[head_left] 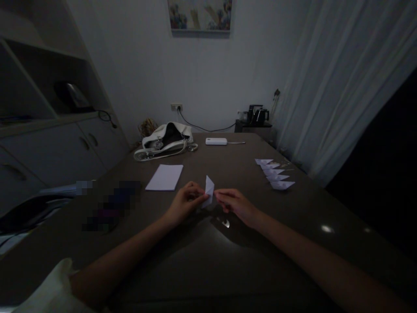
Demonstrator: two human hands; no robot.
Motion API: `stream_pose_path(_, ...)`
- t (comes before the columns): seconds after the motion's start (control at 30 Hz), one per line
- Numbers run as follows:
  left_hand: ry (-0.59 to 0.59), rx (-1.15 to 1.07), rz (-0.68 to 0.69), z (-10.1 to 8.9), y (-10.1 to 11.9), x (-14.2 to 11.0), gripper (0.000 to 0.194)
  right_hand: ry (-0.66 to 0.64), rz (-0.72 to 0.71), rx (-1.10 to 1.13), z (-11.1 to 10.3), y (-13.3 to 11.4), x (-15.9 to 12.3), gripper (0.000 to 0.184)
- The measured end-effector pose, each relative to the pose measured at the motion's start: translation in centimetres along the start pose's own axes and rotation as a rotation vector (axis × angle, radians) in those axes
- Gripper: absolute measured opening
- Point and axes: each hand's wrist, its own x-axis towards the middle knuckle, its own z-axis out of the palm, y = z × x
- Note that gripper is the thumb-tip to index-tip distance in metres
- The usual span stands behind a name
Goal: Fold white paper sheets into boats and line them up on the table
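A small folded piece of white paper (209, 188) stands tilted above the middle of the table, its pointed tip upward. My left hand (186, 202) pinches its left side between thumb and fingers. On the other side, my right hand (237, 205) has its fingers closed together, the tips at the paper's right edge; what lies between them is mostly hidden. Over to the right, several white paper boats (282, 185) sit in a row. A stack of white paper sheets (164, 177) lies flat beyond my left hand.
The brown table (208, 269) reflects a lamp. Toward its back are a white handbag (166, 141) and a white power strip-like device (216, 141) with a short cable. A blurred dark item (114, 204) lies at left. A sheer curtain (312, 87) hangs at right.
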Motion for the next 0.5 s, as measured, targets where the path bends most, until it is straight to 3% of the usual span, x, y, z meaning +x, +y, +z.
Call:
stream_pose_path(0.17,-0.044,-0.019,0.019,0.01,0.31,-0.09,0.024,0.04,0.016,0.073,-0.11,0.1,0.15,0.023)
stream_pose_path(0.37,-0.05,-0.061,0.161,0.07,0.82,-0.25,0.019,-0.052,0.117,0.26,-0.16,-0.16,0.12,0.032)
stream_pose_path(0.5,-0.015,-0.225,0.12,0.31,0.71,-0.21,0.022,-0.044,0.16,0.334,-0.19,-0.22,0.21,0.034)
